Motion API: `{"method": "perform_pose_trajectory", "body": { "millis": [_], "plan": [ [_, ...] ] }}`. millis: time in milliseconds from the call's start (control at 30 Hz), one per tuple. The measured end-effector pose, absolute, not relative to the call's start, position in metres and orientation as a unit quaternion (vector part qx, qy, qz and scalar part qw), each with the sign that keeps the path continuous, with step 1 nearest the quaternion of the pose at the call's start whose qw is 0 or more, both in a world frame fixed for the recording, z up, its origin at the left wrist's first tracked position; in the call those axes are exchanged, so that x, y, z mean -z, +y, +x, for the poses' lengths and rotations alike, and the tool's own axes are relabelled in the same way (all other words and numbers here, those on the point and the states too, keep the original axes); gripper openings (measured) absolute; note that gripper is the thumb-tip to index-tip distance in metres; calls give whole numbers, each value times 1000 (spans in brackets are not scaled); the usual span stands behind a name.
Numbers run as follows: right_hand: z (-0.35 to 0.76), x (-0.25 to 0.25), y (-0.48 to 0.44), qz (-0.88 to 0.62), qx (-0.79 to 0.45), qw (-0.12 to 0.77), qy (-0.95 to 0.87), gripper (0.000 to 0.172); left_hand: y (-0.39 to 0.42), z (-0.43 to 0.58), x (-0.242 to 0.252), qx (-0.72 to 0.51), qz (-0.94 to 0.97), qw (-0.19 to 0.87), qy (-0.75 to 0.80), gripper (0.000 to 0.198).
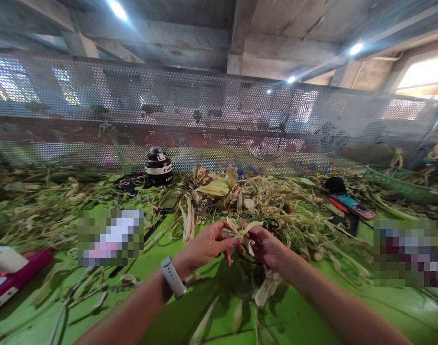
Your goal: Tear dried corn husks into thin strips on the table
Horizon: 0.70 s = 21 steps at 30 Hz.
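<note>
In the middle of the head view, my left hand and my right hand meet over a small piece of pale corn husk strips. Both hands have their fingers closed on it, and pale ends stick out between them. A white watch band circles my left wrist. Beyond my hands rises a heap of dried corn husks, with one broad yellowish leaf on top. More loose husk strips lie beneath and in front of my right hand.
A green tabletop carries husk scraps. A black jar-shaped bottle stands at the back, before a perforated metal screen. To the right are a phone-like device and a green basket. A magenta power strip lies left.
</note>
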State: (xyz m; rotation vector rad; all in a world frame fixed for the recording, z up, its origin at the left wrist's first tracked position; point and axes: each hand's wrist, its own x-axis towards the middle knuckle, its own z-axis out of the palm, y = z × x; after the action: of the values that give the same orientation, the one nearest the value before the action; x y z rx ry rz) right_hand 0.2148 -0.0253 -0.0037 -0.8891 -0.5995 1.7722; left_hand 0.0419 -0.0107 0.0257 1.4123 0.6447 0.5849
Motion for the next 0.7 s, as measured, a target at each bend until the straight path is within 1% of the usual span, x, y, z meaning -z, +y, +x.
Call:
{"method": "perform_pose_trajectory", "body": {
  "millis": [100, 233, 367, 600, 700],
  "plan": [
    [214, 6, -25, -365, -739, 527, -209, 12, -13, 43, -27, -276, 608, 690, 280, 36],
    [214, 14, -24, -352, -746, 530, -196, 14, -15, 44, -28, -283, 597, 696, 281, 38],
    [215, 15, -25, -376, -752, 510, -179, 12, -14, 44, -27, -280, 604, 688, 290, 36],
    [210, 1, -30, -381, -769, 481, -179, 9, -11, 43, -22, -270, 617, 679, 294, 37],
    [209, 1, -30, -378, -774, 478, -171, 8, -11, 44, -19, -298, 637, 651, 285, 34]
  ]
}}
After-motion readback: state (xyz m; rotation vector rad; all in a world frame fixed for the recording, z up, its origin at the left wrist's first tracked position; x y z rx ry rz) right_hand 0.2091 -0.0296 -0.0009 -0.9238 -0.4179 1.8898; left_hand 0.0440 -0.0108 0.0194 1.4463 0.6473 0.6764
